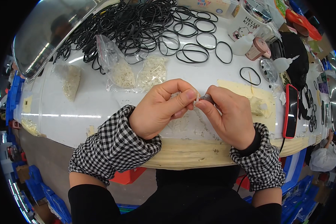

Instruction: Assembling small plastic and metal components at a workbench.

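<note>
Above the near edge of the table, my two hands meet with their fingertips almost touching. My left hand (162, 106) is closed in a pinch on a tiny whitish piece (197, 100), too small to name more exactly. My right hand (231, 115) pinches a small dark grey piece (207, 98) right beside it; its kind is partly hidden by the fingers. Beyond my left hand lie two clear plastic bags of small pale pieces (152, 71) (123, 74). Under the hands, more small pale pieces are scattered on the table (183, 125).
A tangle of black rubber loops (138, 26) covers the back, beside a metal lid-like cover (48, 37). Another bag (71, 82) lies left. At right stand a white mug (246, 24), a pink tub (258, 49), a squeeze bottle (282, 64) and a red-cased phone (290, 112).
</note>
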{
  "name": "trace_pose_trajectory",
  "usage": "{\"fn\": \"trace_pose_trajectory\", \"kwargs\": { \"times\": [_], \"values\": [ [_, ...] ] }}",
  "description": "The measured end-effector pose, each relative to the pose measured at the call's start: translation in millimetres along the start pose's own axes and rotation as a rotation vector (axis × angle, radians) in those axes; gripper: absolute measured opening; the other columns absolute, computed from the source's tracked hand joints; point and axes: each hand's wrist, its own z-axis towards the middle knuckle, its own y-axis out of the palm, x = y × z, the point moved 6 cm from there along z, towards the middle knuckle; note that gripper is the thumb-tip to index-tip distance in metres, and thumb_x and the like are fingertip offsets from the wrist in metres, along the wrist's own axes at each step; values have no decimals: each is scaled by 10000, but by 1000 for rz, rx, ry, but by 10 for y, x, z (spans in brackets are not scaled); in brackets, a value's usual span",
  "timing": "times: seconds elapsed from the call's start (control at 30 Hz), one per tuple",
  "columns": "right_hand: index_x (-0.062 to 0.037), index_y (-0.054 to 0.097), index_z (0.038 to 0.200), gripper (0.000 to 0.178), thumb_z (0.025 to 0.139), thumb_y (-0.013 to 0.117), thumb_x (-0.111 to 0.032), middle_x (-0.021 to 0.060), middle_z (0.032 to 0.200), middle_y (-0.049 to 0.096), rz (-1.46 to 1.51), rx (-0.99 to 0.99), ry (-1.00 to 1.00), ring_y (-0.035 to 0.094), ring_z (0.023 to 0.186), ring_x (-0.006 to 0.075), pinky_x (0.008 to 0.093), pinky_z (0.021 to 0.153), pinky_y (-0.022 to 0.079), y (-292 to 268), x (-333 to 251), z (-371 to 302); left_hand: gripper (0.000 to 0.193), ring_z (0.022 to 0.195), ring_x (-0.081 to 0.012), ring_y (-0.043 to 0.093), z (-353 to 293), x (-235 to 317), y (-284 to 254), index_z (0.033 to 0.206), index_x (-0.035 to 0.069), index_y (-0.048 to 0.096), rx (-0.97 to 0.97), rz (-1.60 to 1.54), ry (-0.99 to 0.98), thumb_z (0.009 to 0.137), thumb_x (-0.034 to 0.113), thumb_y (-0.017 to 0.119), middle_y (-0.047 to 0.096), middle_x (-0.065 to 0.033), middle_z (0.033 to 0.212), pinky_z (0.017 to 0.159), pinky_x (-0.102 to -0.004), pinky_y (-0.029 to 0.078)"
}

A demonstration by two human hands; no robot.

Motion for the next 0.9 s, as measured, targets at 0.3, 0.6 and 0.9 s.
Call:
{"fn": "trace_pose_trajectory", "kwargs": {
  "times": [0.3,0.6,0.9],
  "values": [
    [-54,508,761,312,867,622,-325,77,621,541,104,20,48,538,516,247,321,463,406,-20,3,15,151,614,-56,380,-1,20,-30,908,46,533,73,-65,-30,951,182,482,531,0,816,576,-187,327],
    [-31,523,869,131,913,530,-154,121,729,552,34,-58,125,551,613,308,367,542,433,-12,-7,-1,227,537,-98,359,10,-33,-219,788,84,434,179,-427,-93,959,215,362,492,-45,752,485,-214,288],
    [-20,591,946,151,848,601,-133,109,865,565,-283,149,-155,561,640,277,359,567,449,-9,-10,95,207,559,-87,354,-425,96,-352,930,62,461,235,-667,-5,1001,219,346,465,-26,805,490,-199,304]
  ]
}}
